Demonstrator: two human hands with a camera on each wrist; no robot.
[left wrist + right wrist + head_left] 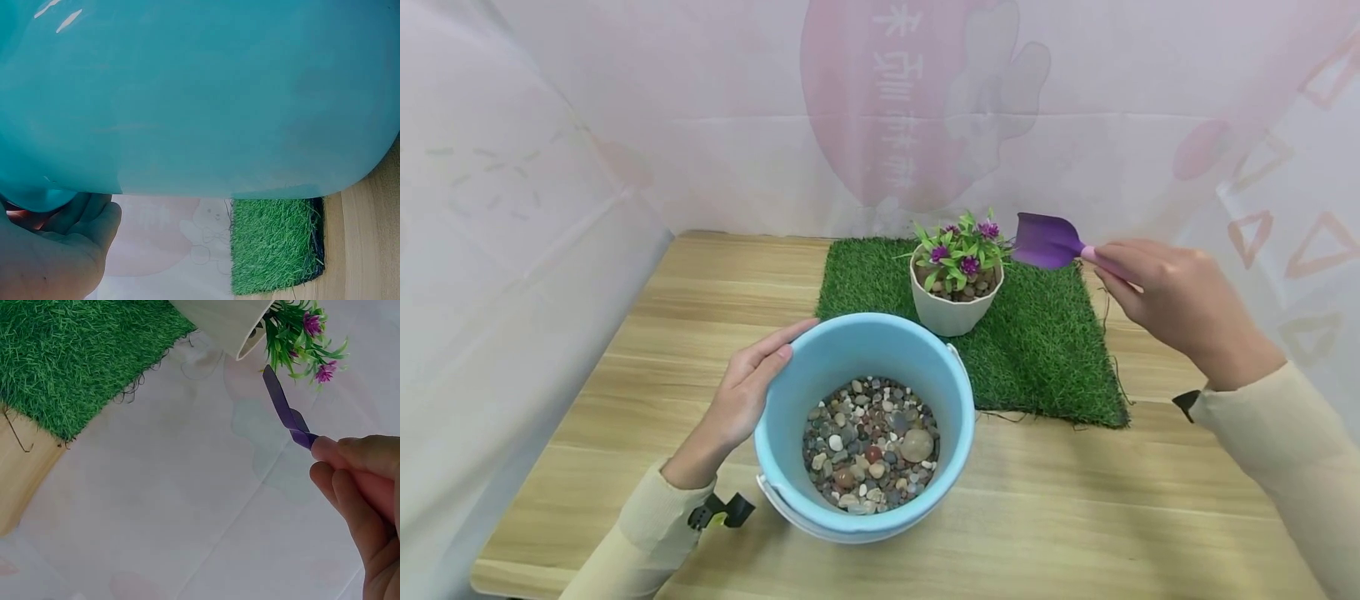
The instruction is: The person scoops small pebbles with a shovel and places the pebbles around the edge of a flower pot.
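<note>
At the upper left rim of a light blue bucket (868,329), my left hand (741,383) grips the edge, thumb over the rim and fingers along the outside. Pebbles (872,446) of mixed colours and sizes lie inside the bucket. My right hand (1180,292) holds a small purple shovel (1047,240) by its pink handle (365,478). The blade is raised just right of a white flower pot (953,315), and no stones show on it. Purple flowers (967,265) with green leaves stand in the pot, above small brown stones (981,288).
The pot stands on a green artificial grass mat (1045,358) with loose threads along its right edge. Beneath is a wooden table (700,292). Pale printed cloth (737,125) hangs behind and at both sides. The bucket's white handle (790,510) hangs down at its near side.
</note>
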